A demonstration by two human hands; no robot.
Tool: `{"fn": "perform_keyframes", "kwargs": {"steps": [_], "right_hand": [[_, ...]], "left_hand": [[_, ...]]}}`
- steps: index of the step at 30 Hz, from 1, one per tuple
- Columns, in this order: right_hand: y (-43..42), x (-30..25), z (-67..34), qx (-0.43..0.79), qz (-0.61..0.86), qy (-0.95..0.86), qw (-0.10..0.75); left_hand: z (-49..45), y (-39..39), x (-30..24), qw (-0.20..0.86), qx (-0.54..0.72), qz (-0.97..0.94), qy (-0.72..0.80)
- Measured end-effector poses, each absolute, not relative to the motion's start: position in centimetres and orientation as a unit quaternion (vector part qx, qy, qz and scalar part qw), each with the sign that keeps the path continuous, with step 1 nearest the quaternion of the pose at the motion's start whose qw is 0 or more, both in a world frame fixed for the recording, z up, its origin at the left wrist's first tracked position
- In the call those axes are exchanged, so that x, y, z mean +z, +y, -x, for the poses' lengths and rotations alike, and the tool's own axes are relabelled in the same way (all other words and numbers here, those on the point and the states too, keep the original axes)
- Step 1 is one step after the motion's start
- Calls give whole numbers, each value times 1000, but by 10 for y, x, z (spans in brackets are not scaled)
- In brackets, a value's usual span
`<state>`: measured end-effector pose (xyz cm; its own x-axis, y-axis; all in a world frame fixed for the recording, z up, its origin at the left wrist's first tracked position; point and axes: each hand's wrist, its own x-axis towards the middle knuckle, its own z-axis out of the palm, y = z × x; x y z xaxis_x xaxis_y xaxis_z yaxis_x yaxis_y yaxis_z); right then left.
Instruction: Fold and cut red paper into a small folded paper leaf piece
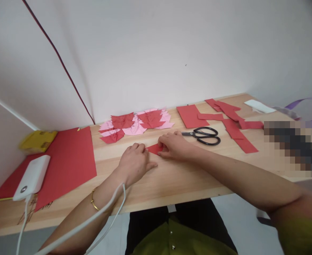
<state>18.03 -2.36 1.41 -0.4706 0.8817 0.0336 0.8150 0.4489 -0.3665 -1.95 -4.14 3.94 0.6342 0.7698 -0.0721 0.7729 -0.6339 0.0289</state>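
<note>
A small red paper piece (154,148) lies on the wooden table (172,180), between both hands. My left hand (134,163) rests on its left edge, fingers curled and pressed down onto the paper. My right hand (173,145) pinches and presses its right side. Most of the piece is hidden under the fingers. A gold bangle (93,202) is on my left wrist.
Folded red and pink paper shapes (137,124) lie behind the hands. Black scissors (205,135) sit right of them, with red paper strips (233,124) and a red sheet (190,116) beyond. A large red sheet (65,163), white power bank (32,177) and yellow packet (37,141) are left.
</note>
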Motion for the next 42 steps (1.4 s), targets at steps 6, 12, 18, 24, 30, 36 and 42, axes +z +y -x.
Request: {"fn": "perform_keyframes", "kwargs": {"steps": [6, 12, 18, 24, 30, 36, 42], "right_hand": [[-25, 21, -179, 156, 511, -840, 99], [-25, 20, -178, 153, 507, -843, 96], [-22, 12, -178, 146, 509, -841, 112], [-23, 14, -178, 151, 500, -845, 114], [-24, 16, -178, 151, 507, -844, 93], [-24, 18, -179, 154, 505, -844, 97], [-25, 21, -180, 164, 509, -840, 89]], "left_hand": [[20, -41, 39, -25, -16, -867, 497], [14, -30, 24, 131, 181, -851, 476], [-3, -28, 5, 148, 153, -814, 540], [-2, -29, 6, 121, 123, -817, 550], [4, -24, 9, 131, 111, -813, 556], [10, -17, 12, 171, 105, -795, 572], [17, -10, 11, 203, 118, -782, 577]]}}
